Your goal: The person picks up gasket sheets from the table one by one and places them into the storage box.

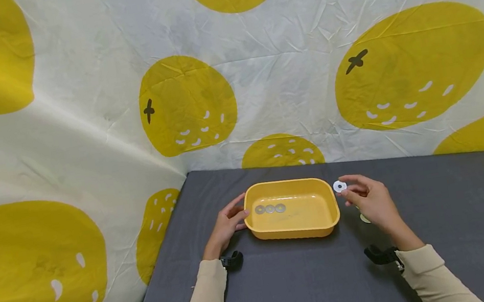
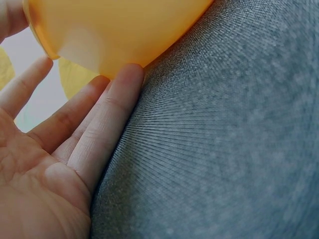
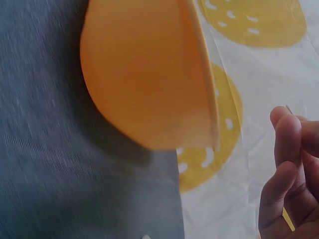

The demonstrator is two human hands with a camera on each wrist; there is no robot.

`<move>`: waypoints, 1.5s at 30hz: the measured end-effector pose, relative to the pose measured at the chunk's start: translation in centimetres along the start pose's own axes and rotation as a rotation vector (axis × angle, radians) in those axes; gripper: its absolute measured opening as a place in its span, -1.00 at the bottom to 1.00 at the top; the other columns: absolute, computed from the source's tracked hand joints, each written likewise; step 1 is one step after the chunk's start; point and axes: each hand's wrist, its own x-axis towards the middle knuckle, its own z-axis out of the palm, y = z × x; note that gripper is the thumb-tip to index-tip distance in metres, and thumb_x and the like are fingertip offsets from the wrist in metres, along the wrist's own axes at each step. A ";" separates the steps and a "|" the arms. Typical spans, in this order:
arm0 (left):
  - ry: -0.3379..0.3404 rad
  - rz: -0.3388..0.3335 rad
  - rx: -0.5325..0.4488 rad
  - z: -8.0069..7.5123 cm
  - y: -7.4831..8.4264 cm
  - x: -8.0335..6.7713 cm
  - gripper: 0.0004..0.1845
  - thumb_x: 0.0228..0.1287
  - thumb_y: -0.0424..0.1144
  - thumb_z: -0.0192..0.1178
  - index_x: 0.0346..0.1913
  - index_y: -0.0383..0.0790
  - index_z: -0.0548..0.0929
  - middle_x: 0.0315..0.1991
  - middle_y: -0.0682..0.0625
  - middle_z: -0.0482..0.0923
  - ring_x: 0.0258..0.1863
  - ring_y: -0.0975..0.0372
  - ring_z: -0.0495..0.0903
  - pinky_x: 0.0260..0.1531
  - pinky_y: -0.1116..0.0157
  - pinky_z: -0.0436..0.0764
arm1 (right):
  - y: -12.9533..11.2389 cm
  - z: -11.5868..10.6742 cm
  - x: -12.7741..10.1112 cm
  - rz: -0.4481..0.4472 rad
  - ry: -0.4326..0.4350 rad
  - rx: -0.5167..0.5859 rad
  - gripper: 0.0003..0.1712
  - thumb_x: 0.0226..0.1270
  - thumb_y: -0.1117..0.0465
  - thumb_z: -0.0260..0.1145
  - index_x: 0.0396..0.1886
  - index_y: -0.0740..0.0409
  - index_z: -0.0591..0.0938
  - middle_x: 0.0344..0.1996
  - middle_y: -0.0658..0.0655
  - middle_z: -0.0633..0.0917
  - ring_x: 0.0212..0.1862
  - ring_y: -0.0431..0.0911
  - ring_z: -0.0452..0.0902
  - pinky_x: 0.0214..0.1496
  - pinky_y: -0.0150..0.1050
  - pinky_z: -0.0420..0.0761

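Head view: yellow tray [image 1: 332, 213] on a grey table [image 1: 443, 226], near its back edge. Contents: three flat metal washers [image 1: 270, 209] in a row along the tray's left floor, side by side. Right hand [image 1: 369, 200], just right of the tray, pinches a fourth washer [image 1: 340, 186] between thumb and fingertips, held above the table close to the tray's right rim. Left hand [image 1: 226, 225] rests against the tray's left end; left wrist view shows its fingers [image 2: 107, 124] straight and together, tips touching the tray wall [image 2: 114, 30]. One more small disc [image 1: 365, 218] lies on the table beneath the right hand. Backdrop: white cloth [image 1: 96, 135] with yellow fruit print.
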 end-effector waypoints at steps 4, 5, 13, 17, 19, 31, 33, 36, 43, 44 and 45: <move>-0.005 0.002 0.004 0.2 0.1 -0.1 -0.41 0.43 -0.14 0.30 0.47 0.25 0.46 0.22 -0.18 0.59 0.10 0.09 0.69 -0.04 0.14 0.78 | -0.3 1.1 -0.2 0.012 -0.019 0.019 -0.59 0.50 0.24 0.31 0.28 0.17 0.60 -0.13 0.27 0.82 -0.34 -0.01 0.72 -0.43 -0.32 0.60; -0.009 0.002 0.004 0.2 0.1 -0.1 -0.41 0.44 -0.14 0.30 0.47 0.25 0.45 0.22 -0.18 0.58 0.10 0.09 0.69 -0.03 0.14 0.78 | -0.4 1.4 -0.2 0.011 -0.025 0.027 -0.60 0.49 0.24 0.31 0.27 0.16 0.61 -0.14 0.27 0.82 -0.34 0.00 0.72 -0.47 -0.32 0.57; -0.017 0.000 -0.010 0.5 0.1 -0.2 -0.39 0.43 -0.15 0.30 0.48 0.23 0.44 0.25 -0.21 0.57 0.12 0.08 0.68 -0.03 0.16 0.78 | -1.2 3.8 0.2 -0.031 -0.064 0.063 -0.60 0.44 0.29 0.36 0.23 0.20 0.64 -0.19 0.28 0.83 -0.41 0.06 0.70 -0.56 -0.36 0.47; -0.010 -0.004 -0.006 0.3 0.2 -0.2 -0.40 0.42 -0.14 0.31 0.47 0.25 0.45 0.25 -0.18 0.57 0.12 0.09 0.68 -0.02 0.15 0.77 | -2.2 4.9 0.7 -0.047 -0.081 0.085 -0.61 0.43 0.33 0.35 0.23 0.20 0.64 -0.22 0.26 0.83 -0.42 0.03 0.71 -0.54 -0.38 0.45; -0.006 -0.005 -0.001 0.2 0.2 -0.3 -0.40 0.43 -0.14 0.31 0.47 0.26 0.45 0.25 -0.18 0.57 0.12 0.10 0.68 -0.02 0.15 0.77 | -2.7 5.4 1.0 -0.047 -0.088 0.104 -0.61 0.42 0.34 0.35 0.22 0.19 0.65 -0.22 0.27 0.83 -0.42 0.05 0.72 -0.53 -0.37 0.46; -0.013 0.001 -0.007 0.0 0.4 -0.2 -0.40 0.42 -0.10 0.32 0.46 0.28 0.46 0.22 -0.19 0.58 0.08 0.12 0.70 -0.04 0.16 0.78 | -3.1 9.0 3.5 0.031 -0.129 0.180 -0.64 0.39 0.38 0.36 0.16 0.21 0.67 -0.25 0.29 0.83 -0.39 0.19 0.70 -0.57 -0.38 0.40; -0.012 0.000 -0.005 0.0 0.6 -0.2 -0.41 0.43 -0.11 0.31 0.46 0.28 0.46 0.22 -0.18 0.58 0.08 0.12 0.70 -0.04 0.17 0.78 | -3.0 9.5 3.8 0.054 -0.128 0.191 -0.64 0.39 0.40 0.35 0.16 0.24 0.67 -0.25 0.31 0.83 -0.39 0.21 0.69 -0.57 -0.38 0.42; -0.013 0.001 -0.002 0.0 0.7 -0.3 -0.41 0.44 -0.12 0.30 0.48 0.25 0.45 0.23 -0.19 0.58 0.10 0.11 0.69 -0.04 0.16 0.78 | -3.0 10.1 4.1 0.062 -0.133 0.188 -0.62 0.41 0.43 0.31 0.20 0.31 0.64 -0.24 0.36 0.81 -0.35 0.31 0.68 -0.57 -0.39 0.43; -0.014 -0.010 0.000 0.1 0.9 -0.3 -0.41 0.44 -0.13 0.29 0.48 0.25 0.45 0.26 -0.19 0.57 0.12 0.09 0.69 -0.02 0.15 0.77 | -2.4 11.0 5.3 0.053 -0.153 0.063 -0.63 0.40 0.38 0.34 0.18 0.29 0.66 -0.28 0.34 0.82 -0.46 0.15 0.68 -0.62 -0.38 0.30; -0.015 -0.008 0.003 0.1 1.0 -0.3 -0.41 0.45 -0.13 0.29 0.48 0.24 0.44 0.27 -0.20 0.57 0.13 0.09 0.68 -0.02 0.14 0.77 | -2.3 11.1 5.4 0.056 -0.161 0.042 -0.64 0.39 0.38 0.35 0.17 0.28 0.67 -0.29 0.33 0.82 -0.50 0.09 0.65 -0.61 -0.38 0.30; -0.015 -0.009 0.004 0.1 1.0 -0.3 -0.41 0.45 -0.13 0.29 0.49 0.23 0.44 0.27 -0.20 0.56 0.13 0.09 0.68 -0.02 0.14 0.77 | -2.2 11.2 5.5 0.056 -0.168 0.017 -0.64 0.39 0.38 0.35 0.16 0.27 0.68 -0.30 0.31 0.82 -0.54 0.03 0.61 -0.61 -0.38 0.30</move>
